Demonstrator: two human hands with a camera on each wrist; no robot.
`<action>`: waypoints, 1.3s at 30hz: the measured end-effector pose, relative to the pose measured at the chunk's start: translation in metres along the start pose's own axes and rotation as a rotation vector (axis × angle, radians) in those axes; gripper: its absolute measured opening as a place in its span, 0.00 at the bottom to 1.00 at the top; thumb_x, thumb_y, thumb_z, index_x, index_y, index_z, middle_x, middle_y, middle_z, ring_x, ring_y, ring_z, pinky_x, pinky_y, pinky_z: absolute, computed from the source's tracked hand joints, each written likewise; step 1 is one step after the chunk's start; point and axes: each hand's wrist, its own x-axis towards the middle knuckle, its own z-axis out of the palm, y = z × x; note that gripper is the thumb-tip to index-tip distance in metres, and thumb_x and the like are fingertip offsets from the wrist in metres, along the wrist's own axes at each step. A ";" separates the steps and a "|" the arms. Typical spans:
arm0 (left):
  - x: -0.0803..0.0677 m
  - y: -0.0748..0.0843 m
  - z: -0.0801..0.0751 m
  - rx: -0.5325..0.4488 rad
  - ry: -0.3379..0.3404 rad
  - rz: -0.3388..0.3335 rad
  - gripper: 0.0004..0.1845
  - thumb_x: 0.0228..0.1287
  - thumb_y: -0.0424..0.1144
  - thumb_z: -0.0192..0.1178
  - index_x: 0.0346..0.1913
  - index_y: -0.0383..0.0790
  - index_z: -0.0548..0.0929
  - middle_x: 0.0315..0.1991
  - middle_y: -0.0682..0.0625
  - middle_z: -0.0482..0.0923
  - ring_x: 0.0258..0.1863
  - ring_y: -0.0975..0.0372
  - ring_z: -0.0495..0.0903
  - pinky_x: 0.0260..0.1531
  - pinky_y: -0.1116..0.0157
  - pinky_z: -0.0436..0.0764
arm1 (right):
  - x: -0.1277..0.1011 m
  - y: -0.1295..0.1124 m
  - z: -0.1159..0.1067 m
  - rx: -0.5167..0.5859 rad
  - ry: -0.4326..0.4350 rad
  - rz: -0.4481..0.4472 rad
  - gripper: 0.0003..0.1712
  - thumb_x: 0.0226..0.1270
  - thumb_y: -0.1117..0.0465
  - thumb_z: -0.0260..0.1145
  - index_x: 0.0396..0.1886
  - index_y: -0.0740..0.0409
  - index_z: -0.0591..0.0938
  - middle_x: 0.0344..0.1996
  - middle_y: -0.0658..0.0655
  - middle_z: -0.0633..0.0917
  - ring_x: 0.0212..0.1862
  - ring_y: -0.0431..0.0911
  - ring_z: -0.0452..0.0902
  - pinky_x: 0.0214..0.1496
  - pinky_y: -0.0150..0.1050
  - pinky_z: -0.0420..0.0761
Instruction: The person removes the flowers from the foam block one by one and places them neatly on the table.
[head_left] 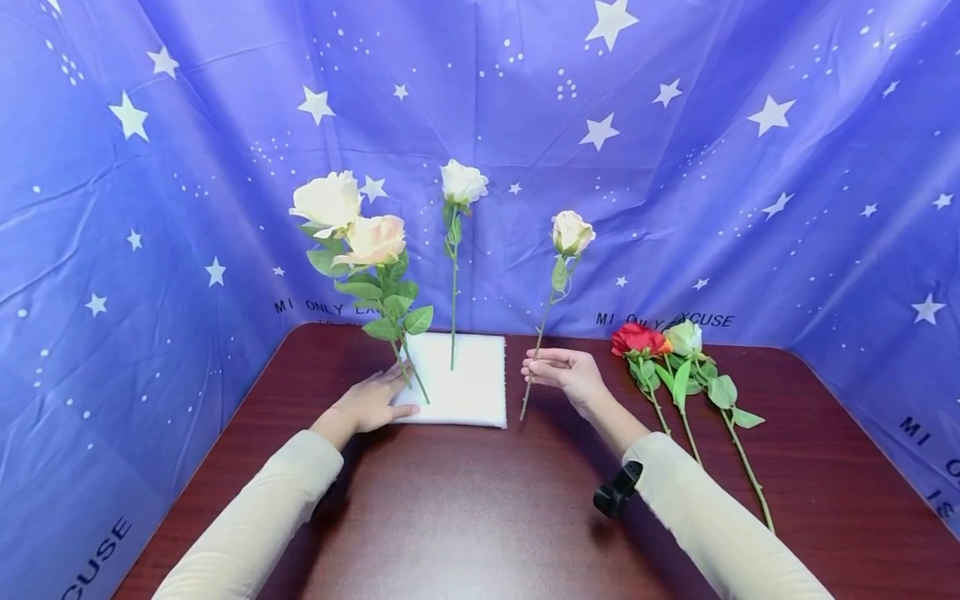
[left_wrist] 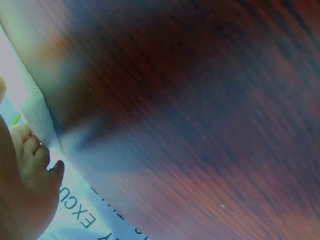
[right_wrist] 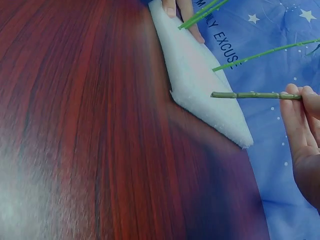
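In the head view, my right hand pinches the stem of a pale pink rose between thumb and fingers. That rose stands nearly upright, just right of a white foam block. The right wrist view shows the stem's bare cut end overlapping the block. My left hand rests on the block's left side, fingers extended and thumb along its front. Three roses stand in the foam: a white rose at the middle, and a large cream rose and a peach rose leaning left beside my left hand.
On the right of the dark wooden table lie a red rose and a greenish-white rose, their several stems pointing toward me. A blue star-patterned cloth hangs around the back and sides. A black band sits at my right wrist.
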 end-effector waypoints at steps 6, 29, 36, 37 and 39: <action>0.001 0.001 0.000 -0.006 -0.003 -0.005 0.41 0.67 0.60 0.50 0.72 0.32 0.59 0.75 0.39 0.54 0.76 0.48 0.52 0.75 0.51 0.57 | -0.008 -0.003 -0.009 -0.033 -0.033 0.005 0.28 0.61 0.76 0.62 0.58 0.90 0.66 0.30 0.53 0.90 0.35 0.40 0.88 0.43 0.38 0.88; 0.000 0.001 -0.004 -0.009 0.000 0.007 0.41 0.68 0.59 0.50 0.72 0.31 0.58 0.75 0.37 0.53 0.76 0.47 0.52 0.75 0.50 0.58 | -0.033 -0.009 -0.043 -0.148 -0.168 0.209 0.29 0.61 0.77 0.62 0.58 0.89 0.65 0.34 0.52 0.90 0.36 0.41 0.88 0.46 0.41 0.87; -0.002 0.002 -0.005 -0.016 0.000 0.001 0.41 0.68 0.58 0.51 0.72 0.30 0.58 0.75 0.37 0.53 0.76 0.48 0.52 0.75 0.50 0.58 | -0.045 -0.004 -0.057 -0.161 -0.199 0.239 0.28 0.60 0.75 0.63 0.57 0.90 0.67 0.34 0.53 0.90 0.37 0.40 0.88 0.45 0.39 0.87; -0.002 0.002 -0.004 -0.016 0.001 0.003 0.41 0.68 0.58 0.51 0.72 0.30 0.58 0.75 0.37 0.53 0.76 0.47 0.52 0.75 0.50 0.58 | -0.048 -0.003 -0.059 -0.156 -0.203 0.244 0.27 0.61 0.76 0.63 0.56 0.90 0.67 0.34 0.53 0.90 0.37 0.40 0.88 0.45 0.39 0.87; -0.002 0.002 -0.004 -0.018 -0.001 0.004 0.41 0.68 0.58 0.51 0.72 0.30 0.58 0.75 0.37 0.54 0.76 0.47 0.52 0.75 0.50 0.58 | -0.053 -0.002 -0.064 -0.146 -0.203 0.252 0.25 0.61 0.76 0.63 0.55 0.88 0.69 0.34 0.52 0.90 0.38 0.40 0.88 0.45 0.39 0.87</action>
